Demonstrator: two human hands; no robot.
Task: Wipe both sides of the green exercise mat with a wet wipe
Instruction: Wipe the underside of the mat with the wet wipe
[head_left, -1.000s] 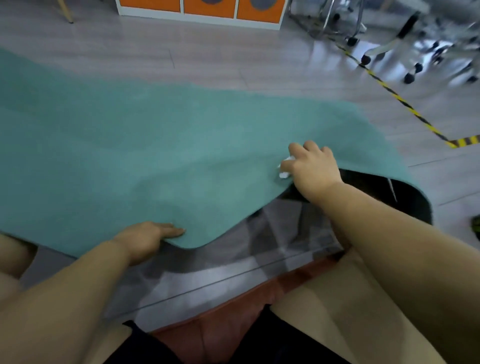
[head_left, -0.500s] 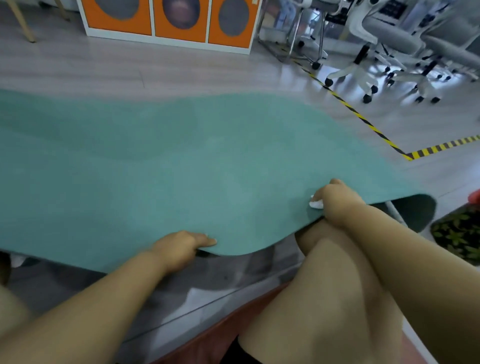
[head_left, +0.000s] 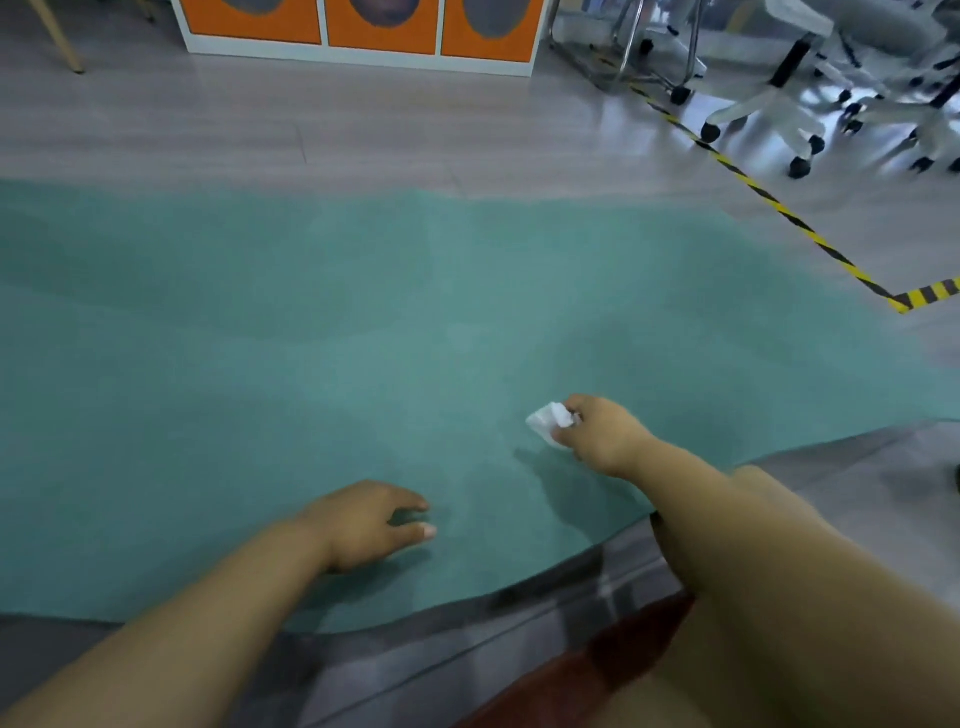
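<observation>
I have the green exercise mat (head_left: 363, 338) spread flat on the floor, reaching out well past my fingertips on every side but the near edge. My left hand (head_left: 363, 525) rests on it, fingers loosely spread, steadying it. My right hand (head_left: 602, 434) has its fingers curled around the wet wipe (head_left: 545, 421), which pokes out ahead of them against the mat. I judge the wiping of this face is about to begin; next I need long strokes outward.
</observation>
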